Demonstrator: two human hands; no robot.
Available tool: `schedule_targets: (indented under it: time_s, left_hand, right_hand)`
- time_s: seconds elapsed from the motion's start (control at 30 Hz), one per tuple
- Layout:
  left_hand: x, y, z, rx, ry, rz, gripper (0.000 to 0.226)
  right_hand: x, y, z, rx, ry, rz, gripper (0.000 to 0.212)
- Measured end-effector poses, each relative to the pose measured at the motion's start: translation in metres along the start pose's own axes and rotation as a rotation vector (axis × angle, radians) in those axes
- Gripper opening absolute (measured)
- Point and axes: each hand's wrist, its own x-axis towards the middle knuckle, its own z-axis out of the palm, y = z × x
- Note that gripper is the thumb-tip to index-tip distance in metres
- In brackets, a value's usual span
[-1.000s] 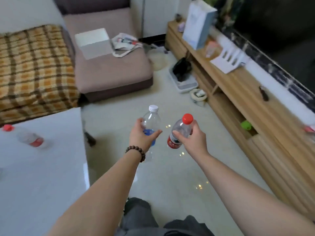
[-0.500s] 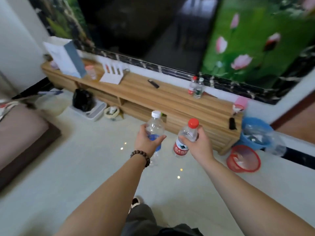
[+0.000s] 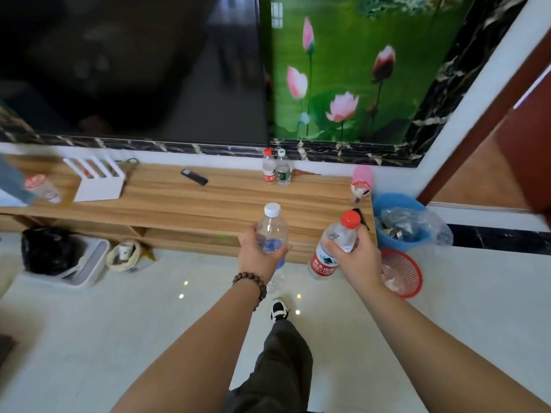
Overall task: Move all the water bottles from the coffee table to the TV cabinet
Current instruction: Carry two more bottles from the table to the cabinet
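Observation:
My left hand (image 3: 260, 257) grips a clear water bottle with a white cap and blue label (image 3: 272, 231), held upright over the floor. My right hand (image 3: 359, 257) grips a red-capped bottle with a red label (image 3: 334, 248), tilted slightly left. Both sit just in front of the wooden TV cabinet (image 3: 185, 201). On the cabinet's top near the wall stand two bottles side by side: a red-capped one (image 3: 269, 166) and a white-capped one with a green label (image 3: 283, 169). The coffee table is out of view.
On the cabinet lie a black remote (image 3: 194, 176), a white rack (image 3: 97, 180), a plastic cup (image 3: 43, 189) and a pink item (image 3: 362, 181). A blue basin (image 3: 399, 222) and red basket (image 3: 402, 272) sit at its right end; a bin (image 3: 62, 257) stands on the floor to the left.
The view has swung from the sofa and coffee table to face the TV cabinet, which is now much closer. Both hands still hold their bottles out in front.

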Motion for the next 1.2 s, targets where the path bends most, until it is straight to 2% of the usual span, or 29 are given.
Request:
schedule_targets:
  time_s: [0.3,0.6,0.73,0.83,0.93,1.1,1.2]
  left_hand:
    - [0.191,0.041,0.035,-0.055,-0.085,-0.055,0.072]
    - [0.291,0.052,0.086,-0.059,-0.086,-0.045,0.071]
    - [0.334,0.027,0.124,-0.057,-0.093,-0.034,0.073]
    - [0.375,-0.007,0.162,-0.03,-0.108,0.026,0.067]
    - [0.418,-0.046,0.204,-0.016,-0.092,0.096,0.072]
    - [0.487,-0.101,0.263,0.023,-0.055,0.217,0.077]
    - [0.518,-0.124,0.288,0.036,-0.044,0.263,0.079]
  right_hand:
    - [0.167,-0.029,0.047,-0.053,0.037,0.083,0.041]
    - [0.277,-0.017,0.065,-0.089,0.05,0.13,0.044]
    - [0.326,0.015,0.081,-0.109,0.018,0.114,0.045]
    - [0.372,0.062,0.104,-0.069,0.02,0.083,0.04]
    - [0.42,0.11,0.131,-0.071,0.028,0.012,0.039]
    - [0.491,0.17,0.171,-0.095,-0.007,-0.131,0.055]
    - [0.526,0.194,0.191,-0.112,-0.029,-0.202,0.053]
